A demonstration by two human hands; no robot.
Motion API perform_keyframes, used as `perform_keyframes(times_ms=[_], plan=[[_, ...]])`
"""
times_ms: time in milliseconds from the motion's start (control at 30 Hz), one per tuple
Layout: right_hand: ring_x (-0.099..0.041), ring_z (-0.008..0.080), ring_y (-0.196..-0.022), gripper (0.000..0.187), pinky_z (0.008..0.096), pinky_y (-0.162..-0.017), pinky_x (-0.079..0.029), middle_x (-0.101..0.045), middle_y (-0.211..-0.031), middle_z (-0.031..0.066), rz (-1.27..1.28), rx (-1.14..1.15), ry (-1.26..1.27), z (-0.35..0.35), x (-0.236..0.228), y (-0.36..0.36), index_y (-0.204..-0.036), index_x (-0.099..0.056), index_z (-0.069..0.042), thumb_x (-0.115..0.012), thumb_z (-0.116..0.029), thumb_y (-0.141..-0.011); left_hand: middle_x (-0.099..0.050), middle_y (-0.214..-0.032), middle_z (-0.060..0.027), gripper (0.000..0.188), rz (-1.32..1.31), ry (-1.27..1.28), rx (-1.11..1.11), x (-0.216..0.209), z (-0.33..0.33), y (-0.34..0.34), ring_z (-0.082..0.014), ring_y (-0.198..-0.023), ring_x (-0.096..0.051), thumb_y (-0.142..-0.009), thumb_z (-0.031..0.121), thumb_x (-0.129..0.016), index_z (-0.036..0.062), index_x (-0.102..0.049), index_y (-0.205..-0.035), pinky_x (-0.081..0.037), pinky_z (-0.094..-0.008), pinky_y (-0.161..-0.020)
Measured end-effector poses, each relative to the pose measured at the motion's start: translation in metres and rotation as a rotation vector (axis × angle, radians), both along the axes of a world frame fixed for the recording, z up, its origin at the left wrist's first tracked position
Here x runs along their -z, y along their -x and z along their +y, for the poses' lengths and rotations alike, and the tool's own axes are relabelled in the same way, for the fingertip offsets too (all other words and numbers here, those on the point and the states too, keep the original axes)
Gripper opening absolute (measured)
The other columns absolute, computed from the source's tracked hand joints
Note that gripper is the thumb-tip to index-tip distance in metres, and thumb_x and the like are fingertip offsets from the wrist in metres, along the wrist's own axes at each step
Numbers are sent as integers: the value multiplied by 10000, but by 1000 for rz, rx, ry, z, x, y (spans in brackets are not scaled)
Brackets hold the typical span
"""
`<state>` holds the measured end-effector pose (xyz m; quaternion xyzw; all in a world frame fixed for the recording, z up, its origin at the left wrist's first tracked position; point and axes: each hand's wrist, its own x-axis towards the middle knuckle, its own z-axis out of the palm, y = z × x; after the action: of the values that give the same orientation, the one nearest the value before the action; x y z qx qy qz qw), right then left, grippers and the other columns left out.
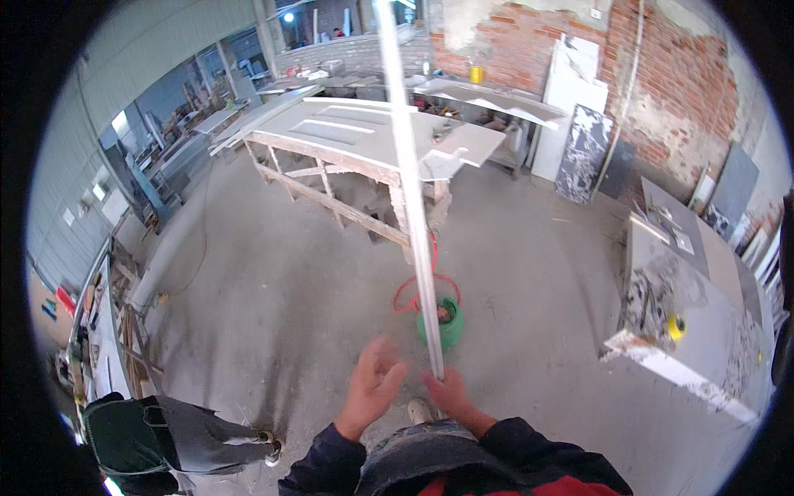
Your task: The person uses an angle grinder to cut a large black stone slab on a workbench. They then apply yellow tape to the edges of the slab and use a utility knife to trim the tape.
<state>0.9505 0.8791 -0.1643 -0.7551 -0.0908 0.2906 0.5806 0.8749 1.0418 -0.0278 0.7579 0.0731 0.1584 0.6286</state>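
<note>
A long, narrow silvery-white strip (404, 157) stands upright in front of me, tilted slightly so that its top leans left and runs out of view. My right hand (451, 394) is closed around its lower end; the strip hides part of the fingers. Just left of the strip, my left hand (375, 384) is raised with its fingers apart, holding nothing and not touching the strip. Those fingers are a little blurred. Behind the strip's lower part, a green bucket (449, 333) stands on the floor with some brownish contents.
A red hose (399, 296) loops beside the bucket. Ahead is a worktable (331, 124) with pale boards on a rough wooden frame. A dusty bench (703, 331) at right carries tools and a yellow roll (676, 326). Another person (157, 438) stands at lower left.
</note>
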Motion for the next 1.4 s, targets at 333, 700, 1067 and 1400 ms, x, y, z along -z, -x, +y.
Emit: perform_keyframes(times_ms=[333, 700, 1067, 1400], plan=[[-441, 128, -424, 275, 314, -396, -356, -419, -559, -30, 463, 200, -437, 185, -15, -210, -810, -482, -132, -687, -276, -923, -708, -1062, -145, 387, 500, -198, -533, 96, 146, 73, -198, -927, -690, -971, 190, -629, -81, -592, -1245, -543, -338, -805], [-406, 118, -470, 234, 298, -428, -338, -396, -617, -14, 647, 424, -407, 372, 77, -475, -851, -495, -134, -667, -280, -913, -707, -1036, -145, 493, 851, 301, -1085, 134, 175, 47, -199, -800, -709, -924, 233, -646, -74, -550, -1298, -532, -316, -623], [-487, 125, -551, 201, 302, -484, -417, -517, -732, 11, 447, 381, -352, 448, 146, -674, -962, -600, -125, -685, -304, -933, -684, -1172, -159, 278, 1127, -570, -509, 149, 184, 27, -270, -1020, -681, -908, 183, -632, 10, -638, -1125, -558, -395, -825], [-353, 349, -1474, 852, 509, -1239, -221, -342, -1605, 205, 643, 425, -487, 406, 70, -602, -1577, -270, -28, -381, -651, -1006, -682, -1183, -219, 462, 1110, -39, -913, 87, 142, -54, -384, -1070, -669, -978, 381, -593, 39, -623, -1286, -534, -435, -919]])
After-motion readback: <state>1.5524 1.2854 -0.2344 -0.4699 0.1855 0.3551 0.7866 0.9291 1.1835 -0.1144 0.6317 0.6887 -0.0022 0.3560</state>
